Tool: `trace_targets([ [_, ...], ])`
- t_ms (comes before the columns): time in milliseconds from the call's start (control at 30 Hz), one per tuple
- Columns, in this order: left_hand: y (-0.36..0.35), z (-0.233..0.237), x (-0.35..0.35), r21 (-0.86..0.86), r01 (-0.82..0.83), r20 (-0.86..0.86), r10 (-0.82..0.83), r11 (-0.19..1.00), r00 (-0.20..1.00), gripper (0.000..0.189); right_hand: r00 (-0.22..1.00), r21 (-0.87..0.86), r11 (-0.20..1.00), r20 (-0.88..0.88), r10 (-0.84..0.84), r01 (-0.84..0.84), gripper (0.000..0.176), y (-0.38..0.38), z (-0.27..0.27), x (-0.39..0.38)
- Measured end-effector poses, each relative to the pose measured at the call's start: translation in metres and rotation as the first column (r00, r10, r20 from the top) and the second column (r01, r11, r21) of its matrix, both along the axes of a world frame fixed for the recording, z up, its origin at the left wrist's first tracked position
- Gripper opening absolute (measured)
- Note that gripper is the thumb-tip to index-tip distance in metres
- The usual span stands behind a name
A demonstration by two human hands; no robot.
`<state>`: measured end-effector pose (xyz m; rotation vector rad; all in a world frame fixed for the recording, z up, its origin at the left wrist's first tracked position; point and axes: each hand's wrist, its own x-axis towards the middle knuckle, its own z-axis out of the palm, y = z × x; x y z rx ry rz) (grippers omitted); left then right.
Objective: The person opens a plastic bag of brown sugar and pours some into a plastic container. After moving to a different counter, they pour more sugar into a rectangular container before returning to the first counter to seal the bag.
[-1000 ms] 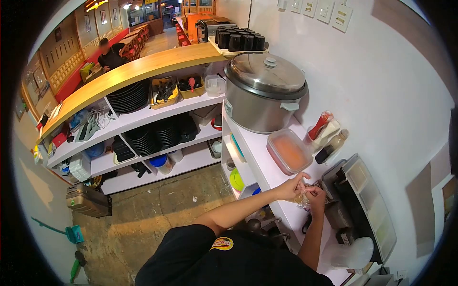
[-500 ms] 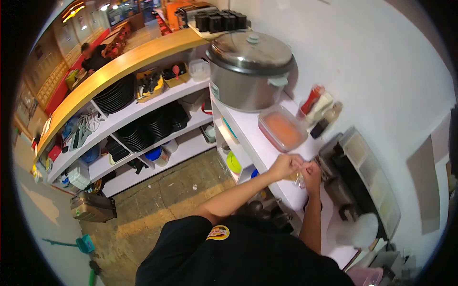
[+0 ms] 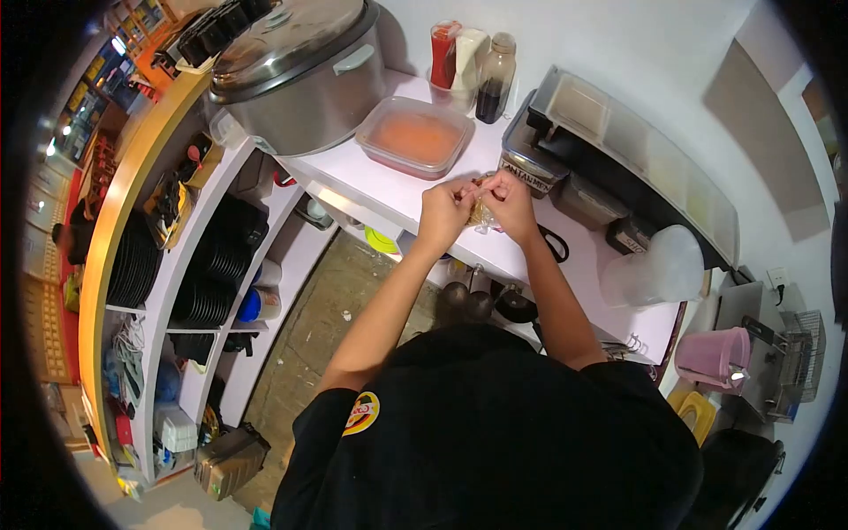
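My left hand (image 3: 447, 209) and my right hand (image 3: 511, 203) meet over the white counter (image 3: 389, 199), fingertips pinched together. Between them they grip the top of a small clear plastic bag (image 3: 481, 217) with yellowish-brown contents that I cannot identify. The bag is partly hidden by my fingers and seems to rest on the counter. Just beyond my left hand sits a lidded plastic container (image 3: 415, 132) with orange contents. A labelled plastic container (image 3: 533, 168) stands close beyond my right hand.
A large rice cooker (image 3: 300, 97) stands at the back left. Near the wall are a red sauce bottle (image 3: 443, 55) and a dark sauce bottle (image 3: 496, 81). A long compartment box (image 3: 636, 146) and a translucent jug (image 3: 658, 265) are at right. Stacked black plates (image 3: 134, 265) fill shelves at left.
My view has turned to the right, so the counter and my hands appear further left and higher. Both hands are still pinching the bag close together.
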<state>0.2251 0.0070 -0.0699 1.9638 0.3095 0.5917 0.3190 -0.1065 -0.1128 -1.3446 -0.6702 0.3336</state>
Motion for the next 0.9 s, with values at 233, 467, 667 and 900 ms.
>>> trace_targets([
  [233, 0.0, 0.0, 0.002, 0.161, 0.01, 0.088, -0.025, 0.987, 0.996, 0.011, 0.993, -0.117, 0.99, 0.099, -0.061, 0.073, 0.007, 0.002, 0.009, -0.003],
  [467, 0.012, 0.001, 0.002, 0.167, 0.102, -0.115, -0.084, 0.981, 0.99, 0.015, 0.886, -0.312, 0.896, 0.433, -0.163, 0.317, 0.009, -0.002, 0.04, -0.021],
  [667, 0.038, -0.013, 0.009, -0.7, 0.314, -0.12, -0.54, 0.641, 0.833, 0.017, 0.831, -0.225, 0.925, 0.537, -0.145, 0.307, 0.005, -0.007, 0.035, -0.016],
  [900, 0.037, -0.009, 0.011, -0.872, 0.133, -0.134, -0.49, 0.471, 0.861, 0.012, 0.98, -0.166, 0.977, 0.169, -0.107, 0.135, 0.01, -0.001, 0.02, -0.018],
])
